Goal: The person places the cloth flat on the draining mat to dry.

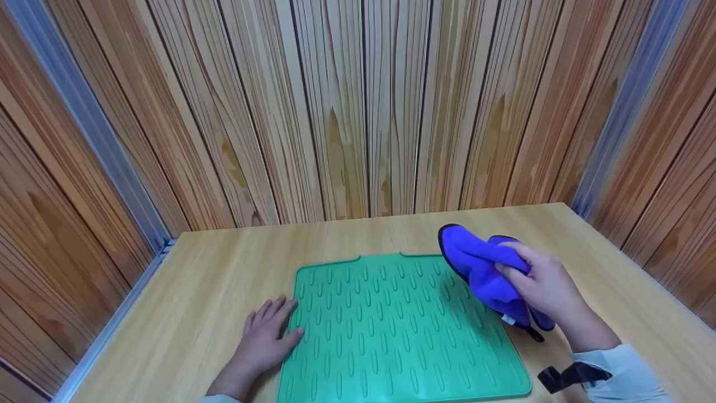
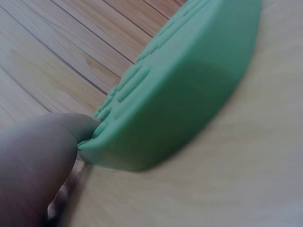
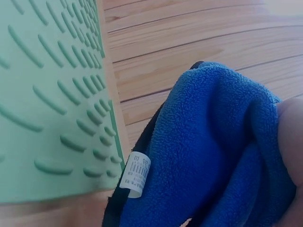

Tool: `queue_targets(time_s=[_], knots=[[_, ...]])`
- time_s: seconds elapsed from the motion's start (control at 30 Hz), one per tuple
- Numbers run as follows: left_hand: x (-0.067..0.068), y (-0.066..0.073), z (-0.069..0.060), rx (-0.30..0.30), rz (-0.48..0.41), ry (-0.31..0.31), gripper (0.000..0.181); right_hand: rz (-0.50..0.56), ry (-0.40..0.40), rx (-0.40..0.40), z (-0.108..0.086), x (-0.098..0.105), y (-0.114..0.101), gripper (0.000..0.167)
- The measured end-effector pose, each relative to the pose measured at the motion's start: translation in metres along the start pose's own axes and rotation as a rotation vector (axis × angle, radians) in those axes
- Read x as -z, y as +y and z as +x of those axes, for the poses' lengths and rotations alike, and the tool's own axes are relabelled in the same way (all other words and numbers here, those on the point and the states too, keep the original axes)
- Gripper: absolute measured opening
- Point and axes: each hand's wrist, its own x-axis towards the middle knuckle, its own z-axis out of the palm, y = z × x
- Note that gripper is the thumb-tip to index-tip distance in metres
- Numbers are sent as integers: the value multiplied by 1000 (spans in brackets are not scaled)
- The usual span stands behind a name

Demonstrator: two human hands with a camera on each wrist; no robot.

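A green ribbed mat [image 1: 386, 330] with raised oval bumps lies flat on the table. My left hand [image 1: 265, 338] rests at the mat's left edge, its fingers extended and the thumb on the rim. In the left wrist view the thumb touches the bumpy top of the mat [image 2: 156, 109]. Bunched in my right hand [image 1: 551, 285] is a blue cloth [image 1: 481, 271] with black edging, pinched between thumb and fingers above the mat's right side. The right wrist view shows the fluffy cloth [image 3: 199, 132] with a white label [image 3: 136, 174] on its border.
The wooden table [image 1: 224, 268] extends around the mat on both sides and behind it. Wood-plank panels [image 1: 347, 112] stand at the back and at both sides, with metal posts [image 1: 100, 123] at the corners.
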Motion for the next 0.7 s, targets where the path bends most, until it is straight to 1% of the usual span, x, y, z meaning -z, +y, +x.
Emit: queue_targets(time_s=[0.17,0.4,0.7], knots=[[-1,0,-1,-27,-4,21,65,-6,22,50,0,-5,-7,33],[1,0,-1,-33,4,24,65,27,-10,36,-2,-9,-17,33],[0,-2,1,-5,8,4,65,52,-25,64,1,-20,-29,31]])
